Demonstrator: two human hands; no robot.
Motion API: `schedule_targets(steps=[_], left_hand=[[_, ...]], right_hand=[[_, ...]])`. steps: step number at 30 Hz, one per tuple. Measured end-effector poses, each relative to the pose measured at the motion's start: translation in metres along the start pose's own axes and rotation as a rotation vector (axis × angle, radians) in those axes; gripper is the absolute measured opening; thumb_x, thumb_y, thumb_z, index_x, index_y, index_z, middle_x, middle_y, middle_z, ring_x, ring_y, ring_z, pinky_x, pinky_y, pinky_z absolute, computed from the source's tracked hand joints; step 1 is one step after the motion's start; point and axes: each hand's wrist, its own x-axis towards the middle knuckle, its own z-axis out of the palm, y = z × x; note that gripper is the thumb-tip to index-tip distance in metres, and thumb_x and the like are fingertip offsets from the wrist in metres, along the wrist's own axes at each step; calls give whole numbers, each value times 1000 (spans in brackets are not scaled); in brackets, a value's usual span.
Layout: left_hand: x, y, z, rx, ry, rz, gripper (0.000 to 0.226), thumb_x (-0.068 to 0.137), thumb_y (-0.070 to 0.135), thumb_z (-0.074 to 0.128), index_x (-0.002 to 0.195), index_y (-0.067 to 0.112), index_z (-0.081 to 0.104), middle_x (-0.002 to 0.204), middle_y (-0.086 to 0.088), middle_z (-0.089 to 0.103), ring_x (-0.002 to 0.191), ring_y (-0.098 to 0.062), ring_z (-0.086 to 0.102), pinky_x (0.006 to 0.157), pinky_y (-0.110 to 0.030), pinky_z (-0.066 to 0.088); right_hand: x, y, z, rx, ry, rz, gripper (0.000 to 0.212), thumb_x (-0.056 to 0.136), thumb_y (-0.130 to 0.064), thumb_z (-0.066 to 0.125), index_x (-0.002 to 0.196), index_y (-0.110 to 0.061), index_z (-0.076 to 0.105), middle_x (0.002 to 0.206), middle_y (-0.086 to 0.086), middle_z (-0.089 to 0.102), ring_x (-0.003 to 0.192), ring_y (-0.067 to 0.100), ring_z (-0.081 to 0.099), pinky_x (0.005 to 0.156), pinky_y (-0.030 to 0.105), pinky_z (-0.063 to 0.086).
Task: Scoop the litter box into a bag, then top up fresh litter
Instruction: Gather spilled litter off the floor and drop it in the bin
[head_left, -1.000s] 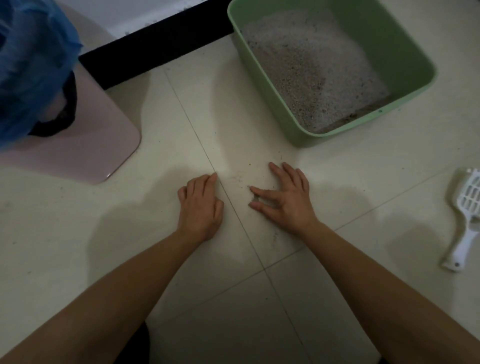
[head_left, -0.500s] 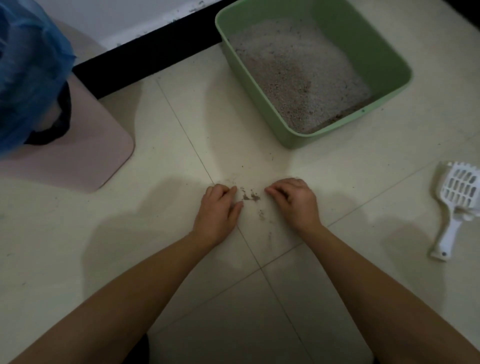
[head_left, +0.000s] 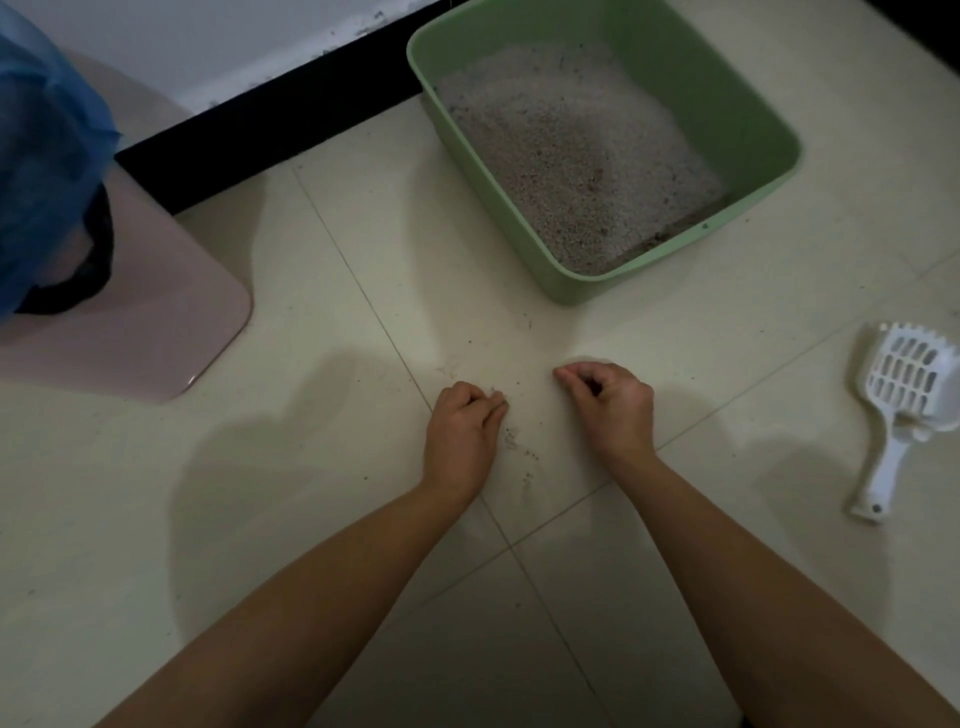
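The left hand (head_left: 462, 436) rests on the tiled floor (head_left: 260, 493) with its fingers curled under. The right hand (head_left: 615, 410) is just beside it, with a narrow strip of tile between them. Its fingers are also curled, and the thumb meets the fingertips (head_left: 563, 373). I cannot tell if any grains are pinched in either hand. A few scattered litter grains (head_left: 511, 444) lie between the two hands, near a tile seam (head_left: 363, 301) that passes diagonally under the left hand.

Ahead, past a stretch of bare tile, stands the green litter box (head_left: 550, 283), with its near corner toward the hands and pale litter (head_left: 571, 156) inside. The white slotted scoop (head_left: 906, 379) lies flat on the floor, well apart to the right of the right hand. Far to the left, a blue plastic bag (head_left: 41, 166) sits over a pink bin (head_left: 156, 322), whose rounded edge is well apart from the left hand. A black baseboard (head_left: 270, 124) borders the floor behind.
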Motion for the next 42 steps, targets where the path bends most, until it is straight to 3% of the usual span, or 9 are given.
schedule_targets(steps=[7, 12, 18, 23, 25, 29, 34, 39, 42], left_hand=[[19, -15, -2, 171, -172, 243, 26, 95, 21, 49, 91, 1, 66, 87, -15, 59, 78, -30, 57, 69, -34, 48], [30, -21, -26, 206, -239, 159, 11, 95, 3, 51, 97, 1, 62, 98, -17, 56, 93, -30, 52, 82, -35, 42], [85, -9, -146, 122, 192, 102, 12, 96, 8, 50, 91, 1, 59, 90, -15, 54, 87, -30, 52, 77, -28, 34], [117, 12, -292, 153, 674, 132, 20, 96, 14, 44, 98, 2, 59, 97, -15, 58, 92, -24, 52, 80, -23, 33], [117, -2, -344, 233, 752, 69, 26, 97, 20, 42, 103, 2, 59, 104, -15, 61, 99, -25, 54, 85, -28, 35], [105, -55, -414, 329, 730, -231, 28, 95, 22, 44, 108, 5, 62, 114, -15, 64, 108, -28, 56, 96, -30, 36], [93, -85, -433, 315, 343, -502, 43, 86, 5, 56, 128, 10, 60, 131, -14, 58, 119, -30, 54, 106, -38, 41], [101, -76, -420, 189, 461, -417, 45, 90, 19, 55, 133, 9, 55, 136, -10, 56, 124, -25, 52, 108, -33, 38], [112, -49, -395, 199, 558, -291, 41, 93, 23, 49, 131, 12, 56, 132, -6, 58, 122, -21, 53, 100, -23, 34]], right_hand=[[2, -6, -4, -21, -53, 32, 16, 88, -32, 72, 92, -18, 79, 90, -4, 75, 81, 14, 67, 85, 35, 55], [4, -22, 2, -89, -143, -16, 20, 93, -35, 66, 96, -19, 77, 90, -2, 75, 84, 17, 68, 82, 32, 53], [28, -111, 26, 0, -162, -136, 20, 94, -31, 66, 95, -15, 76, 88, 2, 74, 82, 18, 66, 78, 33, 51], [60, -250, 43, 218, -159, -280, 19, 93, -32, 67, 93, -15, 76, 79, -5, 69, 78, 12, 65, 75, 27, 49], [66, -311, 57, 298, -110, -406, 16, 91, -29, 69, 90, -16, 77, 79, -7, 70, 77, 6, 64, 76, 23, 48], [56, -410, 93, 422, -185, -617, 16, 89, -16, 70, 101, -8, 77, 98, 2, 76, 91, 11, 69, 90, 28, 52], [49, -450, 119, -164, -468, -877, 26, 95, -9, 54, 114, 3, 67, 110, 12, 70, 104, 23, 62, 92, 30, 42], [55, -425, 90, 34, -401, -803, 38, 99, -15, 51, 135, -8, 57, 135, 5, 61, 121, 15, 57, 100, 18, 39], [65, -381, 61, 43, -365, -741, 38, 97, -16, 54, 135, -12, 58, 129, 2, 64, 114, 12, 61, 99, 17, 42]])
